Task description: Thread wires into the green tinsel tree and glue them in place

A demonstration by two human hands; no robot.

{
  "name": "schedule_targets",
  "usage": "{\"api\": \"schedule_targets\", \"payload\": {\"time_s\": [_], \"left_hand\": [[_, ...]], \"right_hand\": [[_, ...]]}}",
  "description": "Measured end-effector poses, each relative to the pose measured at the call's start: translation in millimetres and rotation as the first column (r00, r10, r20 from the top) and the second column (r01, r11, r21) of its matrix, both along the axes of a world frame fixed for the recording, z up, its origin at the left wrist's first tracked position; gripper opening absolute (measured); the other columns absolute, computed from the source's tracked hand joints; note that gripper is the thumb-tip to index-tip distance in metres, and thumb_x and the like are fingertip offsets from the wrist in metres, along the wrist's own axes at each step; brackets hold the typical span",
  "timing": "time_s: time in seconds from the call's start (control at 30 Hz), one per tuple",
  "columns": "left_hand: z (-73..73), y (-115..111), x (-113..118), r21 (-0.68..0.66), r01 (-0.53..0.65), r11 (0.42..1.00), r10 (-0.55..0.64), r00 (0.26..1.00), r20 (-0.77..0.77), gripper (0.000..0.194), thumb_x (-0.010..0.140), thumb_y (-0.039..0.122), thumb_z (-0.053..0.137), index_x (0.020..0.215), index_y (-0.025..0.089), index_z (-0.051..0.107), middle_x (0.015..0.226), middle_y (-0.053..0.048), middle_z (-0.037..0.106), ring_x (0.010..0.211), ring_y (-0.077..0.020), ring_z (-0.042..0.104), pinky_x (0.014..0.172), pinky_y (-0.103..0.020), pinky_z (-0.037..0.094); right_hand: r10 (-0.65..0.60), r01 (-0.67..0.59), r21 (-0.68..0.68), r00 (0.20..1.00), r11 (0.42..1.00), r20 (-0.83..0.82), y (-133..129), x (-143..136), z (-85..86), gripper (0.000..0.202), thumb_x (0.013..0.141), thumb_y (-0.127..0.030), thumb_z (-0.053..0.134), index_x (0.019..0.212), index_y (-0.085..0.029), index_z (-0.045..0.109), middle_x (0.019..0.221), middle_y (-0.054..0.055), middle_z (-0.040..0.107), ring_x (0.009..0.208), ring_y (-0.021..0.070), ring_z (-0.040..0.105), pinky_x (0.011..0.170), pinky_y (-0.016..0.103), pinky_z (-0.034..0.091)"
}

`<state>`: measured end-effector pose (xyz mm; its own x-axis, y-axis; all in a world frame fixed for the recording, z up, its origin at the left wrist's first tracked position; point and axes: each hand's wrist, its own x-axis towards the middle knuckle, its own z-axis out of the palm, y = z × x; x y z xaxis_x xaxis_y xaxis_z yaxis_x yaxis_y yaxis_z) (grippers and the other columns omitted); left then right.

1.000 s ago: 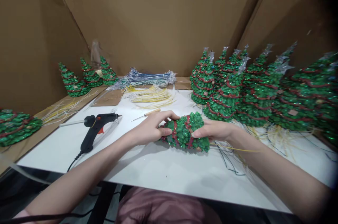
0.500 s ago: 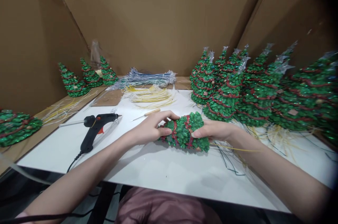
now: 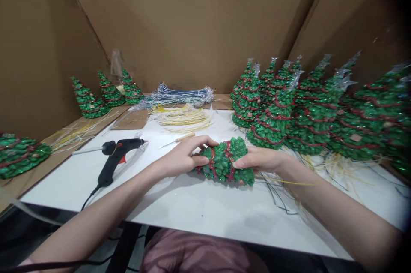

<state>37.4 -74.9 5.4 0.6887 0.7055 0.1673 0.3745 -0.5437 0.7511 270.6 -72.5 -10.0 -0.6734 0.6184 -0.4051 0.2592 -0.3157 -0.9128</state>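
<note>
A green glittery Christmas tree figurine [image 3: 221, 161] with red garlands lies on its side above the white tabletop [image 3: 180, 208], its base toward the right. Around its narrower left end my left hand [image 3: 192, 155] is closed, thumb on the front and fingers over the top. My right hand [image 3: 257, 159] grips the wide base end, thumb pressed on the near side and the other fingers hidden behind. Thin yellow and green wires [image 3: 279, 193] trail from the base under my right forearm. Just beyond my left hand lies an awl [image 3: 183, 138] with a wooden handle.
A black glue gun [image 3: 112, 161] lies left, its cord running off the near edge. Yellow wires [image 3: 183, 118] and a blue-white wire bundle [image 3: 180, 94] are at the back. Several star-topped trees [image 3: 276, 118] crowd the right; more trees [image 3: 91, 101] stand left. Cardboard walls [image 3: 199, 28] enclose the table.
</note>
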Motion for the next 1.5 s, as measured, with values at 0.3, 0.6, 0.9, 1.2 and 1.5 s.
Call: {"api": "schedule_targets", "payload": {"time_s": [0.3, 0.6, 0.9, 1.2, 1.5], "left_hand": [[-0.2, -0.1, 0.1, -0.008, -0.012, 1.000, 0.012, 1.000, -0.007, 0.031, 0.079, 0.023, 0.056, 0.110, 0.016, 0.057, 0.116, -0.008, 0.061, 0.106, -0.0227, 0.055, 0.094, -0.037, 0.042], [-1.0, -0.4, 0.4, -0.011, -0.005, 1.000, 0.005, 1.000, 0.001, 0.031, 0.080, 0.024, 0.056, 0.110, 0.016, 0.056, 0.116, -0.008, 0.061, 0.106, -0.0231, 0.055, 0.094, -0.038, 0.042], [0.0, -0.6, 0.9, -0.012, -0.018, 1.000, 0.018, 1.000, 0.003, 0.032, 0.079, 0.024, 0.056, 0.110, 0.015, 0.057, 0.116, -0.009, 0.061, 0.106, -0.0235, 0.055, 0.094, -0.039, 0.041], [-1.2, -0.2, 0.0, -0.014, -0.009, 1.000, 0.009, 1.000, 0.015, 0.032, 0.079, 0.024, 0.056, 0.109, 0.015, 0.057, 0.115, -0.008, 0.061, 0.105, -0.0233, 0.055, 0.094, -0.038, 0.041], [-0.4, 0.4, 0.9, -0.027, -0.013, 1.000, 0.014, 1.000, 0.012, 0.033, 0.078, 0.025, 0.056, 0.110, 0.014, 0.057, 0.115, -0.009, 0.061, 0.105, -0.0234, 0.055, 0.093, -0.038, 0.041]], "right_hand": [[0.021, -0.022, 0.030, 1.000, 0.999, 0.020, 0.7, -0.1, -0.2, 0.042, 0.054, -0.046, 0.075, 0.078, -0.014, 0.062, 0.066, 0.000, 0.063, 0.048, 0.0081, 0.051, 0.040, 0.020, 0.031], [-0.006, 0.005, -0.013, 0.998, 1.000, -0.059, -0.2, -0.9, 0.4, 0.043, 0.053, -0.039, 0.078, 0.084, -0.014, 0.062, 0.072, 0.000, 0.066, 0.057, 0.0098, 0.057, 0.051, 0.021, 0.044], [0.015, -0.017, -0.017, 0.995, 1.000, -0.101, 0.4, -0.6, -1.9, 0.039, 0.057, -0.036, 0.076, 0.085, -0.014, 0.062, 0.074, 0.000, 0.066, 0.058, 0.0101, 0.059, 0.054, 0.022, 0.047], [0.016, -0.018, -0.014, 0.996, 1.000, -0.089, 0.5, -0.1, -2.3, 0.040, 0.056, -0.039, 0.078, 0.084, -0.014, 0.063, 0.071, 0.000, 0.067, 0.054, 0.0095, 0.057, 0.049, 0.021, 0.046], [0.016, -0.014, 0.024, 0.997, 1.000, -0.081, 1.3, 0.6, -3.6, 0.038, 0.056, -0.040, 0.077, 0.080, -0.014, 0.063, 0.067, -0.001, 0.064, 0.051, 0.0080, 0.053, 0.043, 0.019, 0.039]]}}
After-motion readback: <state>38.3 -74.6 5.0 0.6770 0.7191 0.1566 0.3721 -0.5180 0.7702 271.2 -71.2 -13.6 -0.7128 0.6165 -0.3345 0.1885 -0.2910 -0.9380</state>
